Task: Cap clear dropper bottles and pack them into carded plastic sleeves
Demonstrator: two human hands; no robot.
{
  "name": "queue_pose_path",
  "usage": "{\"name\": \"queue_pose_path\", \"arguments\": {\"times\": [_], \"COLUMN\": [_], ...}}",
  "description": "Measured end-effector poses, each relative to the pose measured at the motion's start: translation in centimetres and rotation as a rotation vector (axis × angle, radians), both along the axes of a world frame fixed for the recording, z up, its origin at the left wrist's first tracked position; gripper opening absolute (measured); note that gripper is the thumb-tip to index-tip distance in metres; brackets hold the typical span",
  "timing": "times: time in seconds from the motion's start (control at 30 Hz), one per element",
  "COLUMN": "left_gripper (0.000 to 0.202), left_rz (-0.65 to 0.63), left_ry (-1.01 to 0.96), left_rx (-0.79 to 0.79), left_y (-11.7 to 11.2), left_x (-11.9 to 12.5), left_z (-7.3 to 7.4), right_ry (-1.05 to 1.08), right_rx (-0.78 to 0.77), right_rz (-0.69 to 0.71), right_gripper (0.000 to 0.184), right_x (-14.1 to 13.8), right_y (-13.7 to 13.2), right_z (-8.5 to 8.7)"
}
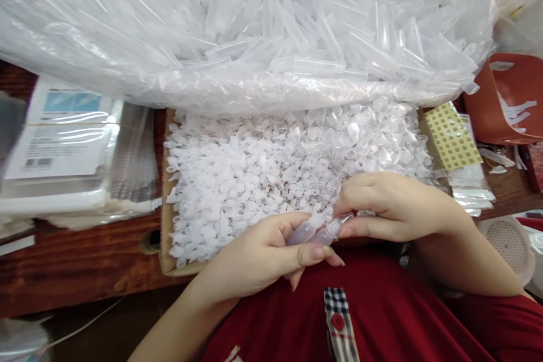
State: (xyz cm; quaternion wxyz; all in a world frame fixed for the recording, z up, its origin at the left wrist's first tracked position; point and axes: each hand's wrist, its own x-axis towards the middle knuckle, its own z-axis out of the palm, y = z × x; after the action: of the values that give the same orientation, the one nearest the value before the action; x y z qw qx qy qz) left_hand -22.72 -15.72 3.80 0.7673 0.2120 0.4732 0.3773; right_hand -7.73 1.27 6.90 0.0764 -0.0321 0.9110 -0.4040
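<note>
My left hand [288,249] is closed around two small translucent plastic tubes [328,233], their ends pointing up and to the right. The nearer tube has a ridged, narrower end; the other one has a whitish tip. My right hand [377,209] is pinched at the ridged end of the nearer tube, thumb and forefinger close together. What lies between those fingertips is too small to make out. Both hands are over the front edge of a shallow cardboard box [167,237], which holds many small white plastic tips [229,181] on the left and clear threaded pieces [373,136] on the right.
Behind the box lies a large clear bag [254,87] full of loose plastic tubes. Printed packets [63,136] and clear sleeves [133,147] are at left on the wooden table [85,271]. At right are a yellow sticker sheet [453,136] and an orange-brown bin [483,102].
</note>
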Motion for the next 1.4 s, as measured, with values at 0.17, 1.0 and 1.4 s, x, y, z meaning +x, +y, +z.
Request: {"name": "queue_pose_path", "arguments": {"times": [0.17, 1.0, 1.4], "left_gripper": [0.019, 0.032, 0.025], "left_rz": [0.004, -0.02, 0.174], "left_ry": [0.006, -0.059, -0.294], "left_rx": [0.018, 0.071, 0.033], "left_y": [0.3, 0.7, 1.2], "left_x": [0.2, 0.7, 1.8], "left_z": [0.0, -0.2, -1.2], "right_ry": [0.009, 0.019, -0.183], "right_rx": [-0.031, -0.042, -0.011], "right_rz": [-0.027, -0.016, -0.296], "right_gripper": [0.031, 0.032, 0.046], "right_x": [-0.2, 0.1, -0.4], "right_y": [0.0, 0.3, -0.9], "right_z": [-0.4, -0.6, -1.3]}}
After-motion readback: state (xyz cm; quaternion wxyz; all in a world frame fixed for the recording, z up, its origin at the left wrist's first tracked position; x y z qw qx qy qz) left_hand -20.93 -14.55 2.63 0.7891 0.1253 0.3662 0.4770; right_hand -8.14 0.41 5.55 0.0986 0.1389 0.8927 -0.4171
